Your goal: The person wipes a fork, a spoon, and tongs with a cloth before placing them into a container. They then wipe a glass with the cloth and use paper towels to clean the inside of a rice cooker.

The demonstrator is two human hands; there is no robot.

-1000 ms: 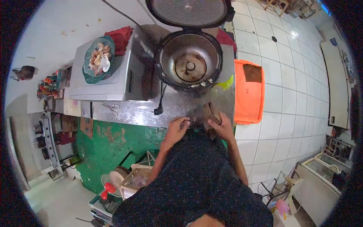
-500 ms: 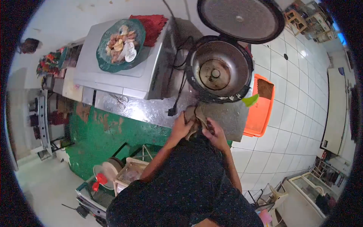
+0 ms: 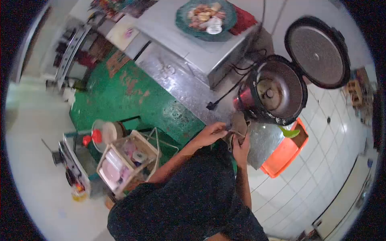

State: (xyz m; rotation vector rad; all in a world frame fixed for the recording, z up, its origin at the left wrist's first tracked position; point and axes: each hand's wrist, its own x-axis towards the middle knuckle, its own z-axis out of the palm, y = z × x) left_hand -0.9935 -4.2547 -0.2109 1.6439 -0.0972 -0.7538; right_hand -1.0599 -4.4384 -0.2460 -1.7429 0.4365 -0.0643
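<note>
A crumpled brown cloth (image 3: 239, 125) is gripped in my right hand (image 3: 241, 149), just in front of the rice cooker (image 3: 250, 98). My left hand (image 3: 214, 133) is beside the cloth with its fingers bent; whether they pinch its edge is too blurred to tell. The cooker's lid (image 3: 317, 52) stands open, and its inside (image 3: 277, 86) shows a brown-stained bottom with a round knob. White bits stick to the front rim. A green spatula-like piece (image 3: 290, 132) juts out from the cooker's near right side.
A metal table (image 3: 181, 86) carries a silver oven-like box (image 3: 193, 48) with a green plate of food (image 3: 185, 22) on top. A black plug (image 3: 211, 105) lies near the table edge. An orange container (image 3: 277, 164) is on the right, a beige rack (image 3: 155, 150) at lower left.
The view has swung, so the cooker now appears further right. My hands first were apart with the cloth in the right, then both held it; now my left hand is at its left side.
</note>
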